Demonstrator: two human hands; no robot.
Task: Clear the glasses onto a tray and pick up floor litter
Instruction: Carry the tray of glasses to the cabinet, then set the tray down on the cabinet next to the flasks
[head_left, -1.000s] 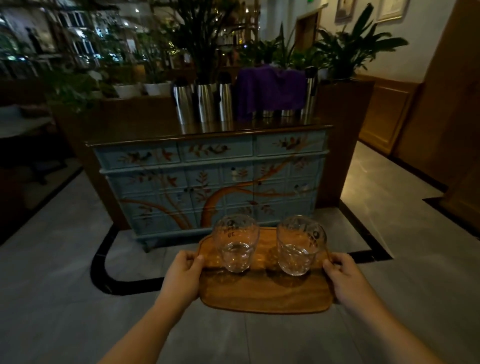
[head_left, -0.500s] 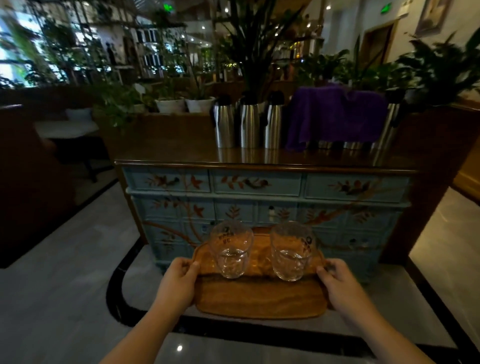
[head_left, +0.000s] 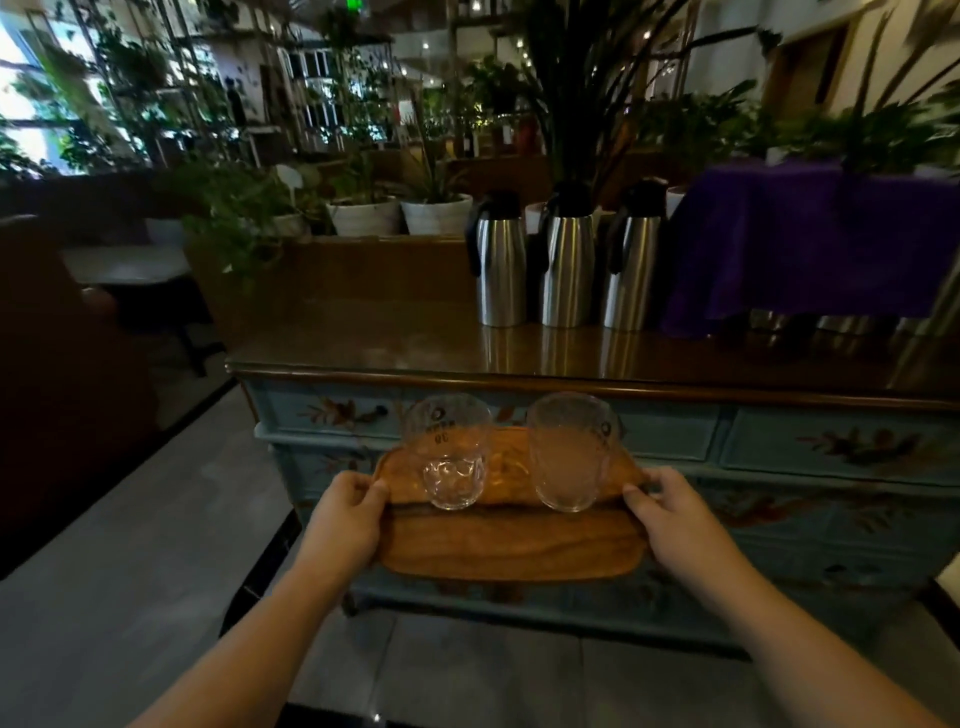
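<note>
Now tray (head_left: 511, 543) lies crosswise btwn hands, both glasses (head_left: 451, 451) seemingly upright.

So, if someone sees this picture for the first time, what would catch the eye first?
Probably the wooden tray at the centre, gripped at its ends by the left hand and right hand, with two clear glasses standing on it. Behind it stands a blue painted cabinet with three steel jugs and a purple cloth on top.
</note>
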